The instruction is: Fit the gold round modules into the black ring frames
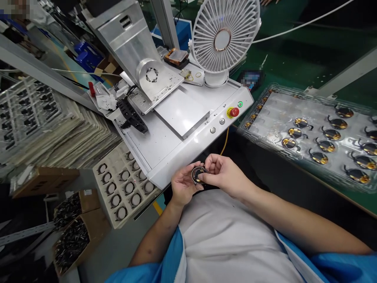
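Observation:
Close to my body, in front of the machine's lower edge, my left hand (184, 184) grips a round watch case (195, 175) with a dark inside and gold-coloured parts. My right hand (225, 175) meets it from the other side, its thumb pressed on the inner face and its fingers curled at the rim. The fingers partly cover the watch case. Whether the right hand also pinches a smaller part cannot be made out.
A white machine (165, 137) with a red stop button (234, 112) stands ahead, bearing a white fan (225, 39). At left is a tray of watch rings (118, 184) beside cartons (92, 230) of black parts. A clear tray (272, 133) of round black-and-gold pieces lies right.

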Demonstrator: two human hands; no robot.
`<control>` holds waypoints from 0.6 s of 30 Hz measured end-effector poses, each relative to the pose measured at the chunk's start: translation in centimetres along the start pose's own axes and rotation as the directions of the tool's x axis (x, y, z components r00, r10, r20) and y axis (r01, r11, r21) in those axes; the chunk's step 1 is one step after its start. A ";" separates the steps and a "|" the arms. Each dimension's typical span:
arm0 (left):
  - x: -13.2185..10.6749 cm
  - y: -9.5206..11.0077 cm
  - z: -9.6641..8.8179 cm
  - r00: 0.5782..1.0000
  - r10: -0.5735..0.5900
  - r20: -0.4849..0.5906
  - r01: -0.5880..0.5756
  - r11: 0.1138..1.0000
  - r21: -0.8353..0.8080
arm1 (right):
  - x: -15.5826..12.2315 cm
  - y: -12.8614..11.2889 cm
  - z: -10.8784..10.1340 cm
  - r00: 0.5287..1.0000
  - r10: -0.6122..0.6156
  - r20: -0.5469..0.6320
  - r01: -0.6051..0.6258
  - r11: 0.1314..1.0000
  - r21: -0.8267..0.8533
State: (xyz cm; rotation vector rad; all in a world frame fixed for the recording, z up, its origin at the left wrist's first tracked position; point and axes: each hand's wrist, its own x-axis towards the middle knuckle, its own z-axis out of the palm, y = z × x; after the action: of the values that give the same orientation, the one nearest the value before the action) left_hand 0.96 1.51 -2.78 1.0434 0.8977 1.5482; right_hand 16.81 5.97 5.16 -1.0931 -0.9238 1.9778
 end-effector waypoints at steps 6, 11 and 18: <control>-0.1 -0.2 -0.4 0.999 -0.001 -0.038 0.002 1.000 0.030 | -0.1 0.2 0.4 0.997 -0.075 0.008 0.075 0.993 -0.089; -0.1 -0.2 -0.5 0.999 0.044 -0.003 -0.044 0.999 0.031 | 0.0 0.4 0.5 0.996 -0.095 0.001 0.094 0.988 -0.126; -0.1 -0.4 -0.5 0.998 0.053 -0.024 -0.050 0.995 0.085 | 0.1 0.2 0.6 0.997 -0.073 0.004 0.074 0.991 -0.109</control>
State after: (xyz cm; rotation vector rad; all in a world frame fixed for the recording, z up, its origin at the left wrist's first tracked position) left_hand 0.62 1.46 -3.29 1.1162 0.9677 1.5814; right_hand 16.21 5.74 5.17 -1.1032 -1.0684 1.8862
